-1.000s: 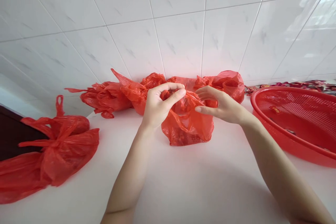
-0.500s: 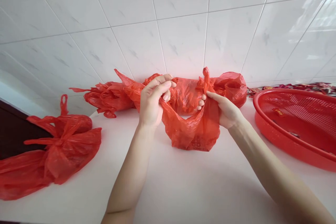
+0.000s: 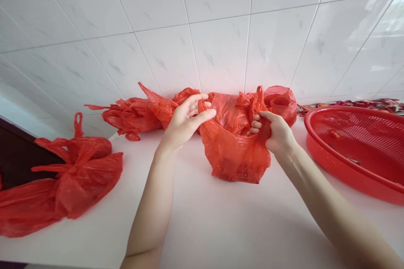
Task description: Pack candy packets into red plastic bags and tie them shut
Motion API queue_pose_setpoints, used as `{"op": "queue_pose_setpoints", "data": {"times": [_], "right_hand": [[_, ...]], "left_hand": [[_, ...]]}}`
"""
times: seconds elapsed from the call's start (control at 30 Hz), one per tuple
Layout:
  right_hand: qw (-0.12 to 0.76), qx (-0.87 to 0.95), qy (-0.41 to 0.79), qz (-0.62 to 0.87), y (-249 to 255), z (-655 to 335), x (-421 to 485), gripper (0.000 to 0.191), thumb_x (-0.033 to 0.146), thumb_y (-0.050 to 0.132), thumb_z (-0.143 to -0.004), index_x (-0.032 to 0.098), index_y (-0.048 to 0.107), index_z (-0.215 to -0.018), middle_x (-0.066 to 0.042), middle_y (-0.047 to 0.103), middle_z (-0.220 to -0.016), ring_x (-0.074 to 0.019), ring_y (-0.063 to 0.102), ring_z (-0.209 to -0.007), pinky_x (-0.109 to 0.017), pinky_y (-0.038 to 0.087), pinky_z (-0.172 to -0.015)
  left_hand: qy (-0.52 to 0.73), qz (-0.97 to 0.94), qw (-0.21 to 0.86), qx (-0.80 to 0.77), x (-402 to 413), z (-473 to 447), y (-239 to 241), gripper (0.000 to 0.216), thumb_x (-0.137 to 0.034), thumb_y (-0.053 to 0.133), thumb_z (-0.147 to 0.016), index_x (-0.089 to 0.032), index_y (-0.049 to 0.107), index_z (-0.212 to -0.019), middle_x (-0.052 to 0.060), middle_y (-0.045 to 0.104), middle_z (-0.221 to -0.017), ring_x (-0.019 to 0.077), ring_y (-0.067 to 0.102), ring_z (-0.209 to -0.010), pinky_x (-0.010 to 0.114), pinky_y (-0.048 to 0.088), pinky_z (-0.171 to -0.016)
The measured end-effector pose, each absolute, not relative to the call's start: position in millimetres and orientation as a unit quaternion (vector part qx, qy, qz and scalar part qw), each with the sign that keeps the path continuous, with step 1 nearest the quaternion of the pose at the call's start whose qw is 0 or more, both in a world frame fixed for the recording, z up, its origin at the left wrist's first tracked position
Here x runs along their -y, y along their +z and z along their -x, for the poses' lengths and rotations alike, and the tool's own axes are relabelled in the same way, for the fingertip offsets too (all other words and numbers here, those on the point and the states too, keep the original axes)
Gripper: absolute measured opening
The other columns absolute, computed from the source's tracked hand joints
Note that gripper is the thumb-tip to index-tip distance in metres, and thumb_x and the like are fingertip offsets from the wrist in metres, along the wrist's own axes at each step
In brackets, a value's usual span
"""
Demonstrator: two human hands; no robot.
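Note:
A thin red plastic bag [image 3: 238, 155] with dark printing near its base is held up in front of me over the white tabletop, its mouth sagging between two raised handles. My right hand [image 3: 277, 132] is closed round the right handle, the thumb pressed against the curled fingers. At the other handle, my left hand [image 3: 187, 124] has the plastic between its thumb and loosely bent fingers. That grip looks light, with thumb and fingertips somewhat apart. What the bag contains, if anything, is hidden.
Several red plastic bags [image 3: 132, 113] lie along the tiled wall [image 3: 221, 50]. A tied red bag [image 3: 86, 189] rests at the table's left edge. A red perforated basket [image 3: 353, 168] stands at right, with small wrapped items [image 3: 356, 105] behind it on the white tabletop [image 3: 214, 227].
The held bag and my right hand have shifted slightly right. My left hand has loosened and turned, its thumb now stretched out, and the left handle stands higher and the bag's mouth shows wider.

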State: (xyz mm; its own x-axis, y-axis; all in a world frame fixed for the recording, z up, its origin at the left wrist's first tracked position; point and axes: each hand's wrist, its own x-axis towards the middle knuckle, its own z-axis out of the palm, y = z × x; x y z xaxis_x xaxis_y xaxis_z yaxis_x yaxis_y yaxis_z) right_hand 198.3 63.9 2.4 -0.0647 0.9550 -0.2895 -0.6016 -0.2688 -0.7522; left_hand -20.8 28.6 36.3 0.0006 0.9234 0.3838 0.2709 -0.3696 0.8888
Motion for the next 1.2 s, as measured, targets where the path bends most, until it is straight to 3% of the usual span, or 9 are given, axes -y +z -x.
{"op": "queue_pose_setpoints", "data": {"times": [0.1,0.2,0.33,0.47,0.77,0.9,1.03,1.2], "right_hand": [[0.574,0.194,0.689,0.397,7.0,-194.8,-61.0,0.024,0.017,0.049,-0.090,0.021,0.047,-0.066,0.004,0.042,-0.047,-0.0100,0.038,-0.040,-0.023,0.044,-0.043],[0.584,0.186,0.683,0.397,9.0,-192.3,-58.4,0.028,0.018,0.046,-0.090,0.021,0.047,-0.063,0.004,0.041,-0.045,-0.0098,0.037,-0.039,-0.022,0.043,-0.041],[0.617,0.212,0.668,0.358,11.1,-193.8,-54.8,0.029,0.019,0.047,-0.090,0.022,0.045,-0.060,0.005,0.038,-0.045,-0.0100,0.036,-0.040,-0.022,0.045,-0.043],[0.633,0.293,0.666,0.265,15.0,-202.7,-56.2,0.032,0.024,0.046,-0.092,0.021,0.045,-0.060,0.007,0.030,-0.047,-0.0087,0.034,-0.040,-0.021,0.049,-0.052],[0.588,0.291,0.699,0.286,19.6,-209.7,-63.3,0.037,0.022,0.043,-0.095,0.020,0.050,-0.059,0.004,0.037,-0.049,-0.0093,0.042,-0.045,-0.021,0.049,-0.053],[0.571,0.339,0.680,0.311,15.0,-206.7,-62.8,0.036,0.021,0.046,-0.094,0.019,0.053,-0.059,0.003,0.040,-0.049,-0.0099,0.042,-0.045,-0.023,0.049,-0.053],[0.548,0.446,0.604,0.368,4.4,-202.0,-63.1,0.030,0.022,0.052,-0.092,0.018,0.058,-0.063,0.004,0.045,-0.046,-0.0070,0.031,-0.038,-0.024,0.043,-0.047],[0.481,0.574,0.531,0.396,-2.3,-193.5,-53.1,0.021,0.024,0.056,-0.090,0.020,0.053,-0.070,0.007,0.045,-0.048,-0.0071,0.034,-0.041,-0.021,0.032,-0.042]], "left_hand": [[0.436,-0.680,0.299,-0.508,-23.1,26.3,38.5,0.041,-0.040,0.083,-0.075,-0.024,0.071,-0.111,0.006,0.072,-0.121,0.0277,0.067,-0.112,0.038,0.053,-0.094],[0.407,-0.697,0.299,-0.508,-18.8,25.7,40.9,0.026,-0.043,0.075,-0.083,-0.021,0.074,-0.096,0.006,0.076,-0.104,0.0258,0.071,-0.097,0.035,0.056,-0.083],[0.483,-0.690,0.304,-0.446,-19.2,23.7,41.9,0.026,-0.041,0.070,-0.087,-0.018,0.073,-0.076,0.004,0.074,-0.082,0.0216,0.069,-0.082,0.032,0.055,-0.074],[0.570,-0.639,0.341,-0.387,-26.0,25.4,39.8,0.021,-0.039,0.077,-0.080,-0.018,0.076,-0.079,0.003,0.071,-0.078,0.0181,0.066,-0.072,0.029,0.052,-0.064],[0.641,-0.585,0.327,-0.373,-37.7,23.9,34.5,0.011,-0.030,0.078,-0.076,-0.019,0.076,-0.078,0.002,0.072,-0.080,0.0180,0.068,-0.080,0.029,0.055,-0.073],[0.636,-0.579,0.347,-0.375,-42.6,24.0,31.2,0.017,-0.023,0.081,-0.069,-0.019,0.076,-0.085,0.001,0.074,-0.085,0.0184,0.069,-0.085,0.031,0.056,-0.080],[0.627,-0.592,0.354,-0.363,-43.7,20.7,28.3,0.025,-0.017,0.082,-0.063,-0.020,0.077,-0.087,0.001,0.075,-0.087,0.0182,0.070,-0.087,0.031,0.056,-0.082],[0.562,-0.668,0.353,-0.336,-36.4,9.1,27.6,0.012,-0.020,0.080,-0.070,-0.019,0.078,-0.082,0.003,0.076,-0.083,0.0194,0.070,-0.083,0.033,0.057,-0.078]]}}
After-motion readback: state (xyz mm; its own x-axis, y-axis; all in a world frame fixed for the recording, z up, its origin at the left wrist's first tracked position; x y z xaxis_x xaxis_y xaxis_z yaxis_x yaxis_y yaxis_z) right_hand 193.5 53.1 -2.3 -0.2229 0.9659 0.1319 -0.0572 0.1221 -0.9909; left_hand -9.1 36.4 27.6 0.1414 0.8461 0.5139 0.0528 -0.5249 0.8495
